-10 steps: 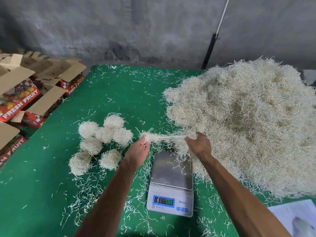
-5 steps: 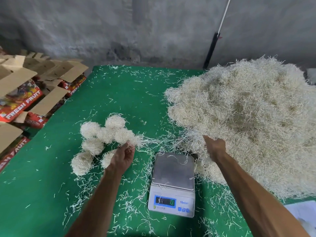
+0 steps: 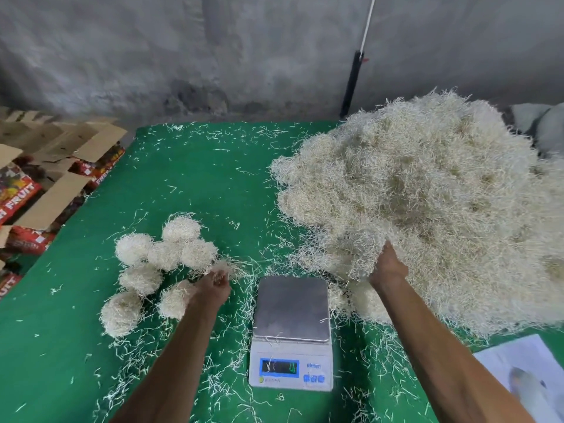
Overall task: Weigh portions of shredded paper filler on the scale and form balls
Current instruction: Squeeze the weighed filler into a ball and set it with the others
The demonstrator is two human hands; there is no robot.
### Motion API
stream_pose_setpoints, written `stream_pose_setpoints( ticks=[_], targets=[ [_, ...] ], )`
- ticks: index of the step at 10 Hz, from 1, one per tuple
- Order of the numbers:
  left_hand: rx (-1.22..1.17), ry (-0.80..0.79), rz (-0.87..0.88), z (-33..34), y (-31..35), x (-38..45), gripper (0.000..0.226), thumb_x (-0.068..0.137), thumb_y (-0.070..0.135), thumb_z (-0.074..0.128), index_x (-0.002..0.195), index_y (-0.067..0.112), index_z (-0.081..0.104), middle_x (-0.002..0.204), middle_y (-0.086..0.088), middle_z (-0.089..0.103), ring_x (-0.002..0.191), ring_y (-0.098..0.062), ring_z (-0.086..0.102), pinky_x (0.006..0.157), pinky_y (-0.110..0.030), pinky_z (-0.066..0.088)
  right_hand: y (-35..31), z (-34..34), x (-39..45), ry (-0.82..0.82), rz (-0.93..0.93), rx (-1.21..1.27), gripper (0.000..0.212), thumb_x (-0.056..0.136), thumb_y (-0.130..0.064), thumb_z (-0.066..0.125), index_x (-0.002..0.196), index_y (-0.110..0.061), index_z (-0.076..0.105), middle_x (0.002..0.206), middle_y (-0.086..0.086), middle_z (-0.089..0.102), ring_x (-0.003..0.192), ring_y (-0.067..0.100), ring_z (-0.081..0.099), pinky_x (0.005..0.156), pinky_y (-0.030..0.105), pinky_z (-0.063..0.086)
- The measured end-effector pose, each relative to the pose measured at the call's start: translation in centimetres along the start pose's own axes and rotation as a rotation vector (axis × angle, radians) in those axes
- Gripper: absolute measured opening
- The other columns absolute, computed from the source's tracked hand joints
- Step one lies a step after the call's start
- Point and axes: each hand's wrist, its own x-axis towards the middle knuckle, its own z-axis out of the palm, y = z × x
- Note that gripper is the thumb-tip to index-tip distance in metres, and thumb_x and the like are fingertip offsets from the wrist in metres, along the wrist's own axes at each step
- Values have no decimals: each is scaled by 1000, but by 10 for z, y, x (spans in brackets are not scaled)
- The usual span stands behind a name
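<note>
Digital scale [image 3: 291,334] sits on the green table [image 3: 198,184] at 6 o'clock of the frame centre; its steel platter carries only a few stray strands. The display is lit, the reading not legible.

Large heap of shredded paper filler [image 3: 427,203] occupies the table from 1 to 4 o'clock, its near edge touching the scale's right rear corner.

Right hand [image 3: 388,270] is pushed into the heap's near edge at 4 o'clock; fingers are buried in the filler, so their spread cannot be told.

Left hand [image 3: 213,290] is at 7 o'clock, just left of the scale, fingers curled round a small wisp of filler [image 3: 221,267].

Seven finished balls [image 3: 164,254] lie clustered at 8 o'clock, beside the left hand.

Open cardboard fruit boxes [image 3: 45,184] stand off the table's left edge at 9 o'clock. White paper sheet [image 3: 525,364] lies at 5 o'clock.
</note>
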Motion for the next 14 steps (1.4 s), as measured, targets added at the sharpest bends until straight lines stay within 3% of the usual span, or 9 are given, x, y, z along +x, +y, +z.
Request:
stream_pose_setpoints(
  ticks=[1,2,5,6,8,10,11,13,14],
  targets=[
    [46,-36,95,13,34,-11,40,105,32,49,129,1,56,84,-9,60,59,-10,53,43,-15,42,1,-1,1,10,-5,-14,61,98,-49,65,128,3,62,76,-1,51,65,16,49,90,43,54],
    [181,-118,294,23,77,-16,59,105,40,46,155,11,31,130,-23,58,95,-22,66,78,-21,52,4,6,-1,-18,3,13,68,96,-50,68,133,6,59,78,-1,50,68,17,51,83,38,49],
    [-130,-87,545,38,235,-4,57,105,37,47,154,12,32,151,-12,45,131,-23,51,111,-36,42,28,-1,1,32,167,189,92,98,-43,69,163,-5,17,161,13,40,147,38,39,123,54,26],
    [-60,37,608,37,251,10,51,106,35,42,147,6,43,147,-16,50,133,-31,49,110,-40,40,39,-17,5,50,180,154,90,98,-40,69,163,-7,16,160,15,41,141,39,46,122,57,29],
    [-44,33,349,50,221,25,62,105,40,43,160,22,18,146,-13,50,92,-9,64,51,-16,51,44,-32,10,57,168,114,88,99,-45,66,161,-2,21,157,19,45,133,34,53,120,55,37],
    [-47,-24,354,73,208,21,64,106,37,45,159,13,19,155,-17,38,134,-30,49,109,-44,41,32,-22,7,91,142,147,90,98,-42,70,161,-2,21,158,19,43,143,40,43,122,53,33],
    [-82,38,328,66,207,30,55,106,38,41,154,11,32,126,-16,60,88,-11,64,64,-20,58,29,-28,11,113,145,185,89,98,-41,70,160,1,22,160,19,41,145,40,42,122,52,34],
    [-21,115,206,38,184,42,64,107,42,37,159,13,17,105,-5,56,66,-4,50,45,-12,45,32,-40,24,154,144,186,89,100,-45,65,162,-2,18,160,18,41,136,34,50,118,55,39],
    [30,136,194,37,164,47,66,107,43,35,158,6,15,128,-14,54,82,-7,57,52,-11,52,27,-41,27,194,135,237,90,99,-45,66,163,-4,19,147,11,52,110,24,60,117,54,40]
  ],
)
